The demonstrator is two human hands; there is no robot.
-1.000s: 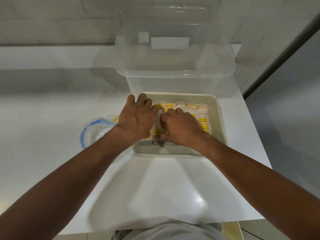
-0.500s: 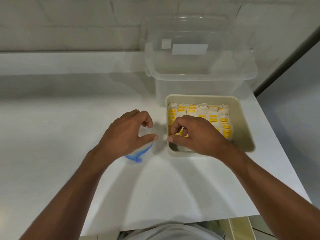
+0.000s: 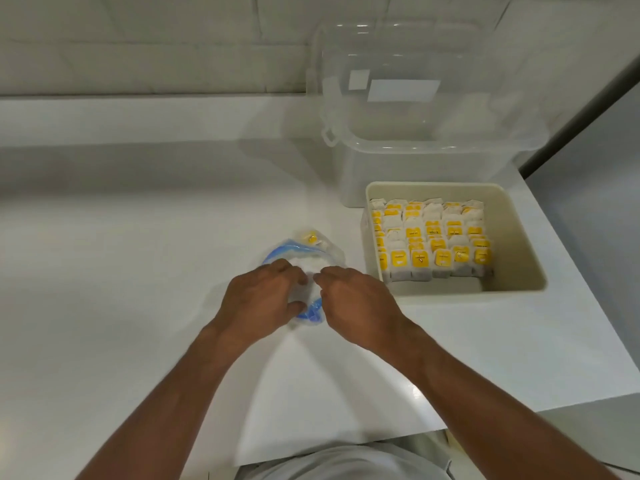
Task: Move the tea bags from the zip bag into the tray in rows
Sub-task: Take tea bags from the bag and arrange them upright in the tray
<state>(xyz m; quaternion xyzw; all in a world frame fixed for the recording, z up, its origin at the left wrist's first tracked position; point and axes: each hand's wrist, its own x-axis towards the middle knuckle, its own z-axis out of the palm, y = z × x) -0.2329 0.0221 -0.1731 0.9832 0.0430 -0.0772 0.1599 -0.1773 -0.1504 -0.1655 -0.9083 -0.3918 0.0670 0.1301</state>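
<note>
Head camera: left hand [image 3: 263, 299] and right hand [image 3: 349, 299] both pinch the mouth of the zip bag [image 3: 306, 259] with curled fingers, beside the tray [image 3: 512, 244] of tea bags [image 3: 433, 237].

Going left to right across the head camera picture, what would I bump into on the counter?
First the left hand, then the right hand, then the tray of tea bags. I skipped the zip bag, which both hands overlap, and the clear storage box, which stands behind the tray.
</note>
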